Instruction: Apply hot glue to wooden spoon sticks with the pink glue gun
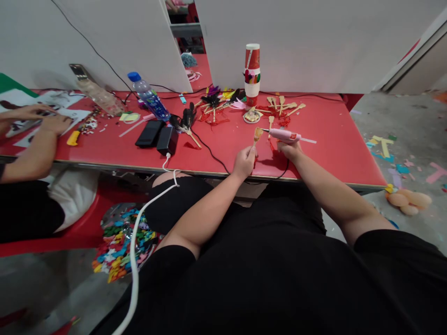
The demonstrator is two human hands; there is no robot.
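My left hand is closed around the handle of a small wooden spoon-shaped stick, its wide end up. In my right hand is a pink hot glue gun, fingers wrapped round its grip. The gun's nozzle points left, close to the wide end of the stick; whether they touch I cannot tell. Just beyond lies another such wooden stick with red string by it. A small round dish with pale bits in it sits behind my hands, and several more wooden sticks lie to its right.
Stacked paper cups stand at the back by feathered sticks. Leftward are a black feathered stick, a black power bank, a phone, a bottle and a yellow cutter. A co-worker's hands rest on papers at far left.
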